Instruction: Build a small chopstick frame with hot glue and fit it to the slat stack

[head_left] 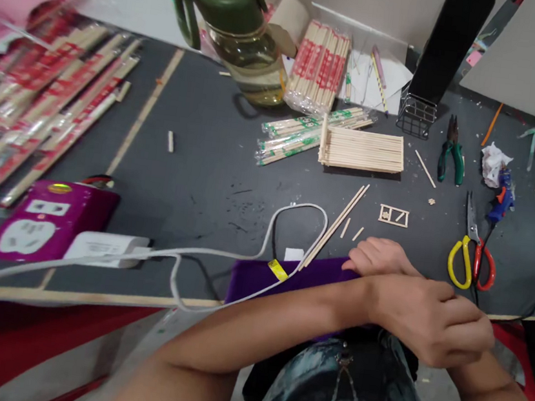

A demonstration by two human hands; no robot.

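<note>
My left hand (438, 319) lies curled across my right wrist and forearm, its fingertips hidden. Beyond it, my right hand (380, 256) is closed near the table's front edge, by a purple cloth (257, 280), and nothing shows in it. Two long thin sticks (335, 228) lean over the cloth, with short stick pieces (345, 227) beside them. Farther back lie a small ladder-like stick frame (393, 216) and a larger slatted stick panel (364, 150) with a raised left end.
Wrapped chopsticks (51, 96) cover the left. A white cable (222, 255) crosses from the purple socket box (50, 219). Behind stand a jug (239, 34) and phone (449, 47). At right are pliers (451, 151), scissors (472, 252) and a blue glue gun (502, 197).
</note>
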